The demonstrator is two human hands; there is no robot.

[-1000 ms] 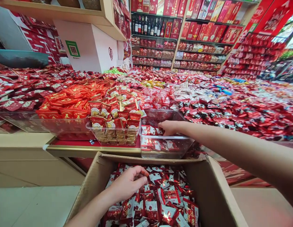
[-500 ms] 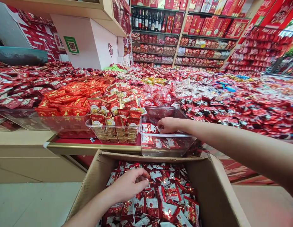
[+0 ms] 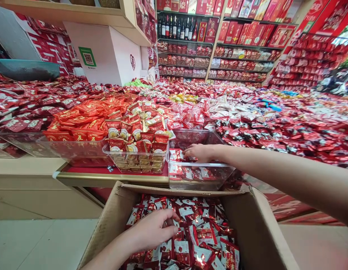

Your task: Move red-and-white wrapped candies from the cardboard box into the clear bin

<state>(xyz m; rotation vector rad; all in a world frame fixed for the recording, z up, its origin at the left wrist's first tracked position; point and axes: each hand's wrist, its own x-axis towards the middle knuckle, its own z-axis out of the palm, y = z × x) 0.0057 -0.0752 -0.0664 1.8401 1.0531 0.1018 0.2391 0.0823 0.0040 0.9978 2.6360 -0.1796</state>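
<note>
A brown cardboard box (image 3: 258, 232) in front of me is filled with small red-and-white candy packets (image 3: 202, 236). My left hand (image 3: 151, 230) rests palm down on those packets at the box's left side, fingers curled over them. My right hand (image 3: 198, 152) reaches into a clear plastic bin (image 3: 218, 176) on the counter, fingertips down on the red-and-white packets lining its bottom. What the fingers of either hand grip is hidden.
A clear bin of durian candy packets (image 3: 137, 144) stands left of the open bin, and another bin of orange-red packets (image 3: 75, 127) lies further left. Heaps of red sweets cover the display counter (image 3: 106, 178). Shelves with bottles and red boxes (image 3: 218, 33) line the back.
My right hand slid slightly left and down inside the clear bin. My left hand shifted a little lower over the packets in the box, fingers spreading flatter.
</note>
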